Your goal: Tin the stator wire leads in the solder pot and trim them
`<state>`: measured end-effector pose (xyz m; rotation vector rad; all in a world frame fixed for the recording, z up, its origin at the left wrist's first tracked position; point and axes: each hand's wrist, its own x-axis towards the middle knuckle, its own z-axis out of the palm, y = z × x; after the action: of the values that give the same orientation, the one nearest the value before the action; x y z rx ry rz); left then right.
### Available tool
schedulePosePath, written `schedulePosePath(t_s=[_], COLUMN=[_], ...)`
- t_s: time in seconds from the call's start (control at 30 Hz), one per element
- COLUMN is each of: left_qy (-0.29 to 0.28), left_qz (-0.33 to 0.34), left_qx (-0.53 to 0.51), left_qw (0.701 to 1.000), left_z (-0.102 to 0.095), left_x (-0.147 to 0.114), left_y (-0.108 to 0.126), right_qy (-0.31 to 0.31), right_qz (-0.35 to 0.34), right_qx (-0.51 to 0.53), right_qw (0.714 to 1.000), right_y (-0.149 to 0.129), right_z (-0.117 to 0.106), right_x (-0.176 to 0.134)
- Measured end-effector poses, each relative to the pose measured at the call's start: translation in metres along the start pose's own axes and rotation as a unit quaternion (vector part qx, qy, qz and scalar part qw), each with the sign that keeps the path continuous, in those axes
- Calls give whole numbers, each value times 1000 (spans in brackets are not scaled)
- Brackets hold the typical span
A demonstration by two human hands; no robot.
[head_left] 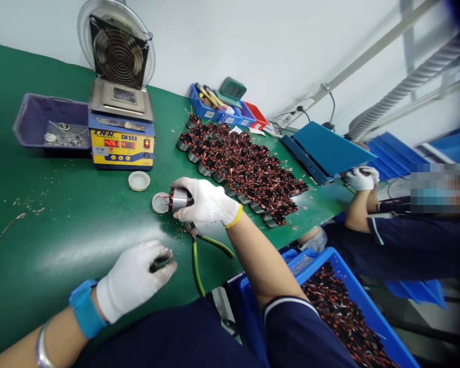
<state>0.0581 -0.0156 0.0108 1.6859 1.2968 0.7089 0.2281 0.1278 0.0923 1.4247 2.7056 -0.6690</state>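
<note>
My right hand (207, 202), in a white glove, is closed around a motor stator (180, 200) with a silver metal body. The stator is tilted on its side, and its wire end points left at a small round white dish (160, 203). Whether the wires touch the dish's contents I cannot tell. Low over the green bench (72, 225), my left hand (138, 273) is loosely curled, its gloved fingertips apart and nothing visible between them. Green-handled cutting pliers (196, 255) lie below my right hand. A second white dish (139, 181) sits further back.
Rows of stators (241, 163) with copper wires fill the bench's back right. A yellow-blue solder pot (121, 143), a fan (118, 53) and a purple bin (51, 122) stand back left. A blue crate (371, 312) of stators is at right, near a co-worker's gloved hands (361, 178).
</note>
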Motion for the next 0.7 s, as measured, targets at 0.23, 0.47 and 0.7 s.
schedulePosePath(t_s=[0.23, 0.47, 0.7], left_qy=[-1, 9, 19], left_qz=[44, 64, 73], left_qx=[41, 63, 82], left_qw=[998, 996, 994], left_z=[2, 3, 1], left_x=[-1, 0, 1], left_y=[-5, -5, -4], right_qy=[-24, 12, 10], right_qz=[11, 16, -11], right_qx=[-35, -19, -312], right_qw=[999, 1000, 950], right_y=[-12, -17, -43], right_z=[-4, -14, -28], right_x=[10, -2, -8])
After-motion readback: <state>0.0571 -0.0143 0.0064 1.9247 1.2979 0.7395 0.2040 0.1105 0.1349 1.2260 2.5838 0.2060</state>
